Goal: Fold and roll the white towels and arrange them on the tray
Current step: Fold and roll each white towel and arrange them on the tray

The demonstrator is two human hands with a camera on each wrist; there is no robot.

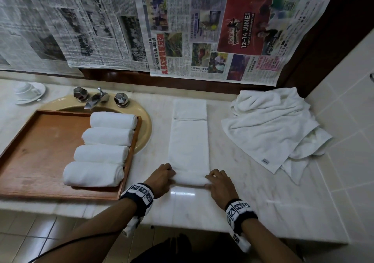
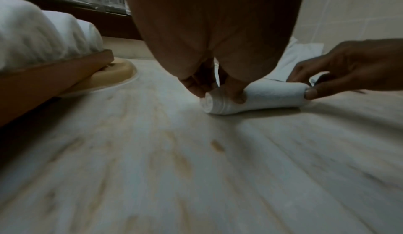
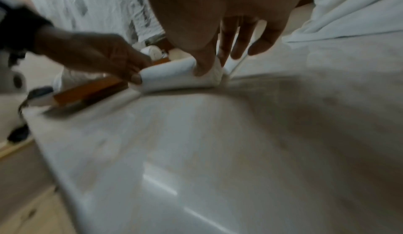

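A long folded white towel (image 1: 189,141) lies on the marble counter, its near end wound into a small roll (image 1: 190,178). My left hand (image 1: 164,176) grips the roll's left end (image 2: 220,103), thumb in front and fingers curled over the top. My right hand (image 1: 217,181) grips the right end (image 3: 185,75) the same way. A wooden tray (image 1: 40,151) to the left holds several rolled white towels (image 1: 101,155) stacked in a row along its right side.
A heap of loose white towels (image 1: 277,129) lies at the right against the tiled wall. The tray rests over a beige sink (image 1: 144,129) with a chrome tap (image 1: 97,98). A cup and saucer (image 1: 28,91) stand far left. Newspaper covers the back wall.
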